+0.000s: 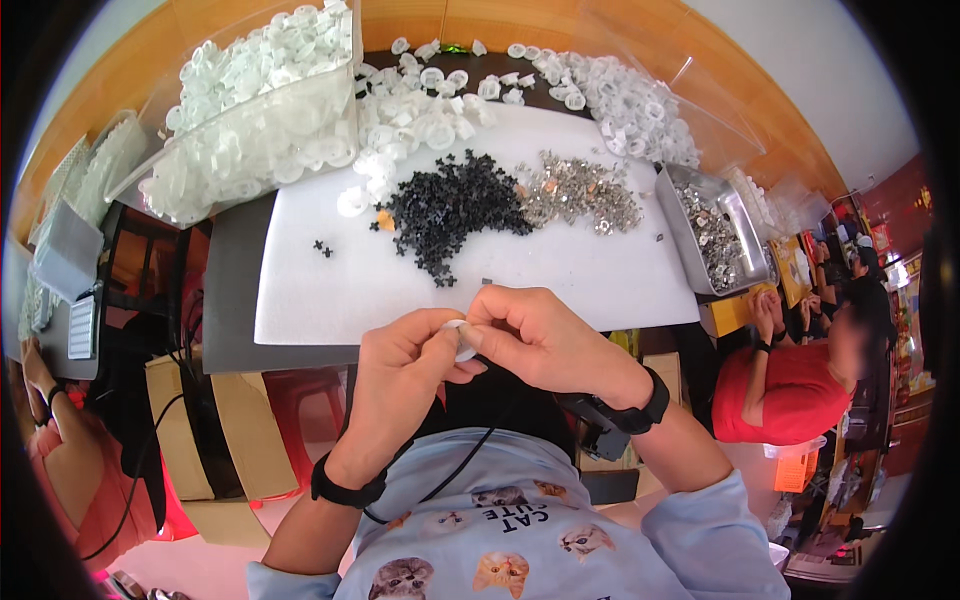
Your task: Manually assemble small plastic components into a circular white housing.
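Both hands meet just below the near edge of the white mat (pixel 560 280). The left hand (pixel 405 375) and right hand (pixel 545 335) each pinch one and the same small white round part (pixel 464 342) between thumb and fingertips; it sits between the two hands, largely covered by the fingers, so its detail cannot be read. One such part is in hand. On the mat lie three loose heaps: one of black cross-shaped pieces (pixel 452 208), one of small shiny metal pieces (pixel 578 190) just to its right and touching it, and one of white round parts (pixel 410 125) behind; the pieces in each are too many and too tangled to count. Two black cross pieces (pixel 322 248) lie apart at the left of the mat. One clear plastic bin (pixel 262 120) of white parts stands tilted at the left, one metal tray (pixel 712 228) of metal pieces at the right edge. One wrist strap shows on each forearm. Another person in a red shirt (pixel 775 390) sits at the right, well apart. Cardboard boxes (pixel 230 430) stand below the table.
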Demonstrator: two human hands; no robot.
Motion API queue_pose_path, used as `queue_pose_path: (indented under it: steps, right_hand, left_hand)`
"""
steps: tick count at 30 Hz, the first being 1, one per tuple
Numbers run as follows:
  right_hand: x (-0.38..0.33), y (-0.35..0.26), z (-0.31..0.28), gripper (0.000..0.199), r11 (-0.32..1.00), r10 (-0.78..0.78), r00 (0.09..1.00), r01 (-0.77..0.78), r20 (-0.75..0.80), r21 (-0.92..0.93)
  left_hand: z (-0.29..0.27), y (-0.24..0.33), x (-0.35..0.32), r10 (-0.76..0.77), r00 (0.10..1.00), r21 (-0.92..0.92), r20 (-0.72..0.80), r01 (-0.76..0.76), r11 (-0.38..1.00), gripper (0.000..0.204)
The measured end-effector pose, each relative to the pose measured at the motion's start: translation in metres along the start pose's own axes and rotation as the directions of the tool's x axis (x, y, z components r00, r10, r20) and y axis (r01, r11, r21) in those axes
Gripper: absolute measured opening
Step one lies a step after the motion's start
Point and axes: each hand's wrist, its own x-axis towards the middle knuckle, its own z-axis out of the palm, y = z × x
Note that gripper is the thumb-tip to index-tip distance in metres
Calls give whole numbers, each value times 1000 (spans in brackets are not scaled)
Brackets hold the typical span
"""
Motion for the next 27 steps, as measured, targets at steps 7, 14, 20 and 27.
queue_pose_path:
  steps: [7,14,20,27]
  right_hand:
    - [4,-43,-74,11,978,196,969,-205,-151,-47]
    - [39,-75,-228,17,919,-107,760,-170,-642,-355]
    - [99,-59,-167,19,886,-5,883,-213,-469,-411]
    - [175,12,-112,20,524,170,958,-288,-233,-801]
  left_hand:
    - [2,14,1,84,996,-68,31,-81,994,38]
    - [-10,5,9,131,991,-13,40,-131,991,39]
    - [-15,2,12,115,993,7,37,-115,993,35]
    - [-17,2,11,84,995,43,48,-86,995,31]
